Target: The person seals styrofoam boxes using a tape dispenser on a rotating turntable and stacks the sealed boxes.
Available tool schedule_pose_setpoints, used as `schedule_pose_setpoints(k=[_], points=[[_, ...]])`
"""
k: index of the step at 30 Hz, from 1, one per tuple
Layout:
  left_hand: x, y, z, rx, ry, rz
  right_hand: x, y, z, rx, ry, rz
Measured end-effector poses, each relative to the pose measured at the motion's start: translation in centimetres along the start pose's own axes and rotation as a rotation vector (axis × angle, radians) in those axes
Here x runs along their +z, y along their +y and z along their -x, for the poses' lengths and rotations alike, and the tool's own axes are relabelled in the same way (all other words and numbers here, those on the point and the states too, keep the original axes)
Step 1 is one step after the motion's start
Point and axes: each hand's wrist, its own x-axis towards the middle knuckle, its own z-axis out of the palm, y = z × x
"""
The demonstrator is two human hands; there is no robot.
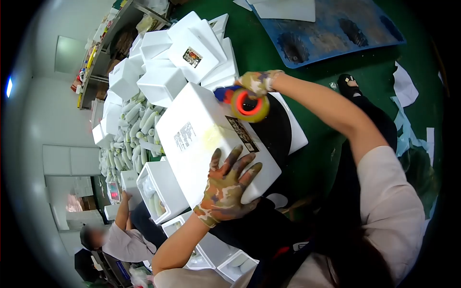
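The left hand point(228, 187), in a camouflage-patterned glove, lies open with fingers spread on the lower part of a large white foam box point(187, 120), probably to steady it from the side nearest the body. The right hand point(257, 84), gloved alike, is closed around a blue-and-red tape dispenser with a yellow roll on a red core point(249, 113), just beside the box's edge at two o'clock from its middle; whether the tape sticks to the box cannot be told. The box stands tilted at the centre of the view, its dark picture label point(242, 133) turned toward the dispenser, and a black round-edged surface point(276, 127) shows at three o'clock, apparently bearing some weight. At seven o'clock an open white foam box point(175, 175) holds pale vegetables, seemingly kept within reach. Farther off, white foam boxes and lids point(161, 81) heap up at eleven o'clock, likely stacked loosely to save floor. Beyond, long pale-green vegetables point(129, 117) lie massed at ten o'clock, and a seated co-worker in a pale shirt point(127, 242) reaches outward at eight o'clock.
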Motion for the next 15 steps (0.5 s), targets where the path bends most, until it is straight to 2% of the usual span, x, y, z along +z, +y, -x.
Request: schedule_pose_setpoints(k=[1,2,3,5,6,7,8,9,10,12,15], points=[[0.1,-0.1,0.0,-0.025,0.013,0.006,1.4,1.5,1.5,-0.127,0.066,0.003],[0.3,0.0,0.1,-0.052,0.030,0.017,0.1,-0.2,5.0,-0.023,-0.139,-0.066],[0.2,0.4,-0.3,-0.046,0.071,0.024,2.3,1.6,7.0,-0.036,-0.177,-0.099],[0.5,1.0,-1.3,-0.071,0.116,0.020,2.1,0.1,13.6,-0.033,-0.208,-0.123],[0.7,1.3,-2.0,-0.098,0.159,0.013,4.9,2.1,15.7,-0.143,-0.097,-0.108],[0.7,1.5,-3.0,-0.075,0.220,0.011,5.1,1.7,18.2,-0.104,-0.169,-0.236],[0.7,1.6,-4.3,-0.068,0.222,0.013,3.7,-0.8,20.6,-0.031,-0.215,-0.094],[0.7,1.7,-5.6,-0.081,0.243,0.000,4.5,-0.5,22.6,0.047,-0.293,-0.208],[0.7,1.5,-7.0,-0.096,0.264,-0.008,5.6,-0.3,24.3,0.077,-0.280,-0.209],[0.7,0.6,-10.5,-0.074,0.323,-0.036,6.5,1.4,27.5,0.022,0.039,-0.215],[-1.0,-1.3,-16.2,-0.243,0.297,0.032,4.7,1.4,29.8,0.156,0.038,-0.202]])
